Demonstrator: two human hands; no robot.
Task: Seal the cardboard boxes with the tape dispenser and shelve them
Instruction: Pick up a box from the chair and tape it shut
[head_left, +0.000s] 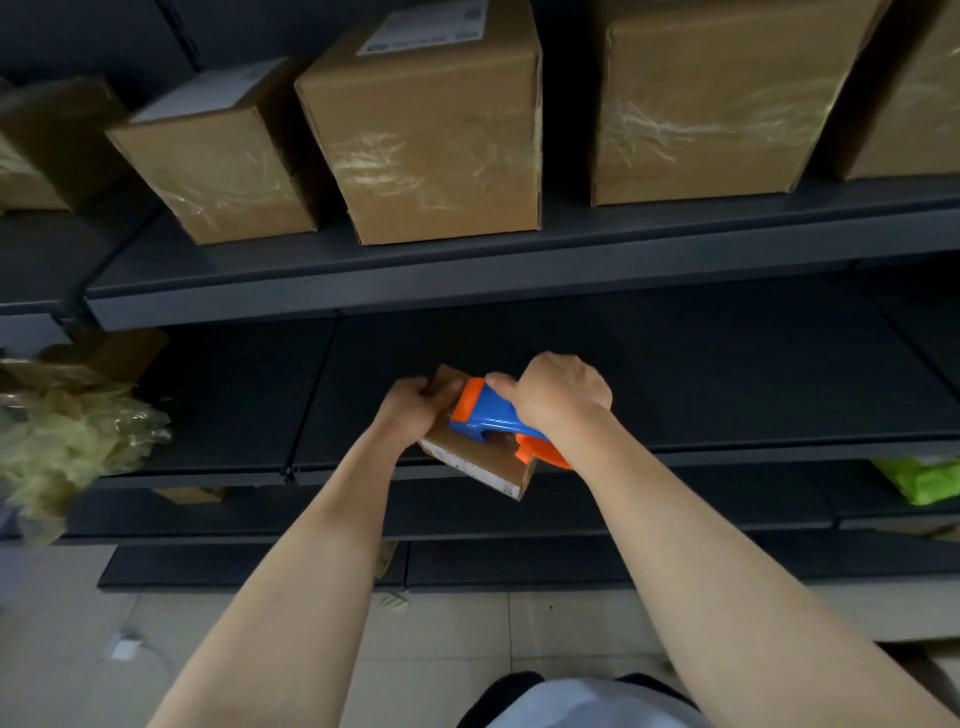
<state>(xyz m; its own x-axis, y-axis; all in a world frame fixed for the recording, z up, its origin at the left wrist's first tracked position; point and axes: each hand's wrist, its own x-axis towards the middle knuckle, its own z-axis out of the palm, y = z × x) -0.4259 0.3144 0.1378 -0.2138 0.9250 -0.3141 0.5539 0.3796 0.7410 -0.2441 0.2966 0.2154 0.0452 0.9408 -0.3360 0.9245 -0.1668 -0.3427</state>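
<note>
- The floor (441, 639) of pale tiles lies nearest, below two bare forearms that reach forward from the bottom of the view.
- The left hand (413, 410) grips the far left end of a small cardboard box (483, 465), with its fingers curled round the edge.
- The small cardboard box is held in the air in front of the dark middle shelf (727, 395), tilted so its near right corner hangs lowest. A pale strip runs along its near side.
- The right hand (558, 397) is wrapped round the handle of the blue and orange tape dispenser (485, 413), thumb lying along the top toward the orange head.
- The tape dispenser rests against the top face of the small box, with its orange head just beside the left hand's fingers.
- A heap of crumpled clear film (67, 441) sits at the left end of the middle shelf, and a bright green packet (919, 480) shows on a lower level at far right.
- On the upper shelf (467, 291) stand larger boxes in a row: a left box (223, 171), a middle box (431, 140) and a right box (717, 114), each with shiny tape across its front. The left and middle ones carry white labels on top.
</note>
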